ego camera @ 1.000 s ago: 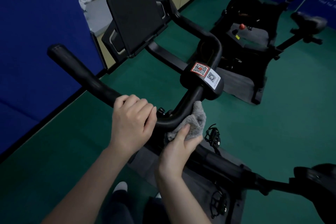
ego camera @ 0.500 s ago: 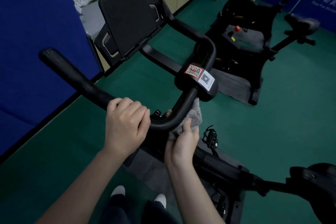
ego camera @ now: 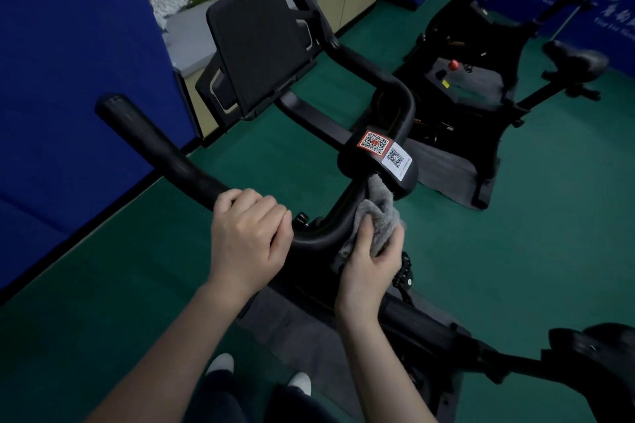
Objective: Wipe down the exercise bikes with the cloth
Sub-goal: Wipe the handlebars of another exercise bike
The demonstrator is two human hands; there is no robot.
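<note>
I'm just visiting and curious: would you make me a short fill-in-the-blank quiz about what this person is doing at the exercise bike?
1. The right hand presses a fluffy ____ cloth against the curved black handlebar.
2. The left hand grips the black handlebar and holds ____ cloth.
3. The handlebar's centre block bears ____ square code stickers.
4. The floor under the bikes is ____.

Missing words: grey; no; two; green
</note>
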